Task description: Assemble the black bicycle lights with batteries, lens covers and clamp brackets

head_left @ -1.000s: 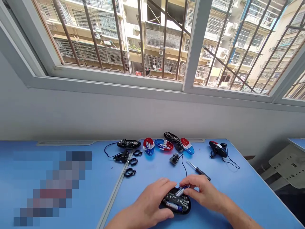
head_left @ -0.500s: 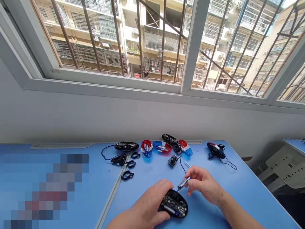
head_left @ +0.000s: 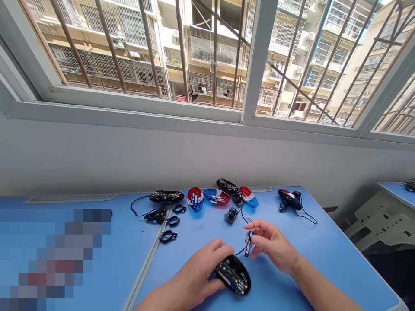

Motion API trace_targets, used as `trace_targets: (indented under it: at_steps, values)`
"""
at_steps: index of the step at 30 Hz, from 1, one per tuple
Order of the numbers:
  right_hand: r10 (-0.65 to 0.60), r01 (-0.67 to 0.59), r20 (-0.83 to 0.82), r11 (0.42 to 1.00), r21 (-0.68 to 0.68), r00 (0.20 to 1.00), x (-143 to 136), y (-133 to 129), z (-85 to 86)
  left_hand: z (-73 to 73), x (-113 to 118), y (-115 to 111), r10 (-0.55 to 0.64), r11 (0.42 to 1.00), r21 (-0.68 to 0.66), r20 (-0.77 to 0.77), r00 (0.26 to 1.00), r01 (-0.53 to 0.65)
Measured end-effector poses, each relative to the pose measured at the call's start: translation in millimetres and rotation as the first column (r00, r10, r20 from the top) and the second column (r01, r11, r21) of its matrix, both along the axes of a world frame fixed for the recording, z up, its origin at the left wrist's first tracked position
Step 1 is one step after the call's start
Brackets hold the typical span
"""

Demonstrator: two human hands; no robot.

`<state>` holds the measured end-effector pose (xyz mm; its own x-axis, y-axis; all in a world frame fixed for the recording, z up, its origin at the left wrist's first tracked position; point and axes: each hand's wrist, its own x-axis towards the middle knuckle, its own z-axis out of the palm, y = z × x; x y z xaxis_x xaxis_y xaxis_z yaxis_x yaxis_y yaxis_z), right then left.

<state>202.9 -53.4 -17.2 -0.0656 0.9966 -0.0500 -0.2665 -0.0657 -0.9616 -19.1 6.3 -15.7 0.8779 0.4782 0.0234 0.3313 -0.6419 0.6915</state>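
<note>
My left hand [head_left: 207, 270] grips the left side of a black oval housing [head_left: 234, 275], whose open face shows a circuit board and a battery lying in it. Between the thumb and fingers of my right hand [head_left: 272, 245] is a blue and white battery [head_left: 248, 244], held nearly upright just above and right of the housing. A thin black cable runs from behind the housing toward a small black part [head_left: 231, 214]. A thin metal rod [head_left: 250, 218] lies just beyond my right fingers.
Red and blue shells [head_left: 195, 199] holding batteries lie along the back of the blue table [head_left: 191, 229]. Black ring clamps [head_left: 168, 236] and a black oval unit [head_left: 166, 197] are at the left. Another cabled unit [head_left: 289, 200] is at the right, below the window.
The battery in my right hand has turned from slanted to nearly upright and moved slightly away from the housing. The housing has tilted a little in my left hand. The view has shifted slightly.
</note>
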Motion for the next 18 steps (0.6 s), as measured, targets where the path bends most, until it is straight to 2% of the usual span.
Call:
trace_targets:
  at_steps: [5, 10, 18]
  values:
    - [-0.049, 0.047, 0.073, 0.998, 0.038, 0.996, -4, -2, 2.0, 1.2, 1, -1, 0.003, 1.0, 0.025, 0.015, 1.0, -0.004]
    - [-0.11, 0.085, 0.2, 0.988, 0.128, 0.974, -9, -5, 3.0, 1.0, 0, -1, 0.013, 1.0, 0.02, 0.056, 0.998, -0.014]
    - [-0.206, 0.112, 0.31, 0.948, 0.298, 0.928, -18, -13, -3.3, -2.6, 1, 1, 0.003, 0.999, 0.032, 0.073, 0.997, -0.005]
